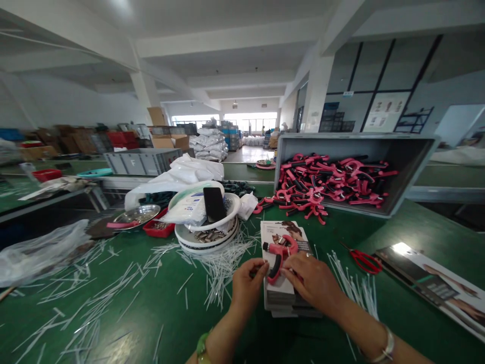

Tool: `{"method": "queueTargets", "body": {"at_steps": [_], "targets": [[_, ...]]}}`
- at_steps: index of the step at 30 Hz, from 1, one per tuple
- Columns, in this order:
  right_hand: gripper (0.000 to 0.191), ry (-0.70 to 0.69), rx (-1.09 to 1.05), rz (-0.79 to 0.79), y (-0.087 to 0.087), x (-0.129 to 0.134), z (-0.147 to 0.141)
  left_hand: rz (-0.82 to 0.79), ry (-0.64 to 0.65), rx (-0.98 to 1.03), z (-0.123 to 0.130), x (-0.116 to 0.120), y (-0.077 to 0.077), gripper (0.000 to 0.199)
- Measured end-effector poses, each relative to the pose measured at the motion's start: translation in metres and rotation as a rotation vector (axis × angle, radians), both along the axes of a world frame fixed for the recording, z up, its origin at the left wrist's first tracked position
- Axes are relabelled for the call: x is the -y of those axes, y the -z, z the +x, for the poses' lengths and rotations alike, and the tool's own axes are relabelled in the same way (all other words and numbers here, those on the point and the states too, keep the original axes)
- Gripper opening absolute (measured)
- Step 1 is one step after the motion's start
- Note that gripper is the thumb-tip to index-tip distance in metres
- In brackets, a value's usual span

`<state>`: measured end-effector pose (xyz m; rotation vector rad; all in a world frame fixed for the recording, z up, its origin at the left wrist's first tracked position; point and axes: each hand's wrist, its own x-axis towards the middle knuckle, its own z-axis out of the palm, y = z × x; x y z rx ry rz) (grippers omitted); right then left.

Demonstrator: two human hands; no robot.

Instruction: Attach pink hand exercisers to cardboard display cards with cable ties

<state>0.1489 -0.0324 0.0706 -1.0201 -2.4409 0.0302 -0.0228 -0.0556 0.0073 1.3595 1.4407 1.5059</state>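
Our left hand [248,283] has its fingers closed on the black-padded handle of a pink hand grip exerciser [278,250], and our right hand [312,285] lies across the exerciser's other side, its fingers bent over and gripping too. The exerciser sits on top of a stack of printed cards [275,237], toward the near side of the green bench [162,323]. At the bench's far edge, a grey plastic bin [356,137] tilts toward us, holding a heap of more pink-and-black exercisers [322,184], and a few lie spilled just outside its lower left corner. Left of our stack stand nested white bowls [206,236] holding small metal pieces, with a black phone [214,204] propped upright in the top one. Thin white plastic strips [223,273] lie scattered across the bench's left half, and more lie toward the right. Near the right edge, red-handled scissors [366,262] rest just beside a long printed card [428,283]. Past the bowls, a steel tray [134,216] sits beside a small red tray [157,228].
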Motion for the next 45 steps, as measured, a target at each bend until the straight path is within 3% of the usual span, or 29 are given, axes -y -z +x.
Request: {"method": "queueTargets", "body": {"at_steps": [5, 8, 15, 21, 34, 40, 45], "targets": [[0.017, 0.103, -0.327, -0.085, 0.015, -0.005, -0.014, 0.259, -0.029, -0.361, -0.002, -0.006, -0.005, 0.015], [0.014, 0.152, -0.461, -0.126, 0.022, -0.004, -0.017, 0.317, -0.009, -0.475, -0.005, -0.006, -0.007, 0.019], [0.012, 0.168, -0.501, -0.205, 0.022, -0.003, -0.016, 0.360, 0.017, -0.588, -0.008, -0.009, -0.011, 0.019], [0.017, 0.129, -0.528, -0.329, 0.020, -0.007, -0.015, 0.343, 0.030, -0.558, -0.007, -0.011, -0.012, 0.018], [0.026, -0.042, -0.537, -0.886, -0.004, -0.025, -0.008, 0.459, 0.165, -0.409, -0.006, -0.021, -0.016, 0.016], [0.032, -0.072, -0.447, -0.960, -0.014, -0.036, -0.010, 0.296, 0.250, -0.304, 0.000, -0.023, -0.021, 0.017], [0.031, -0.088, -0.455, -0.876, -0.009, -0.035, -0.006, 0.160, 0.359, -0.116, -0.001, -0.022, -0.022, 0.021]]}}
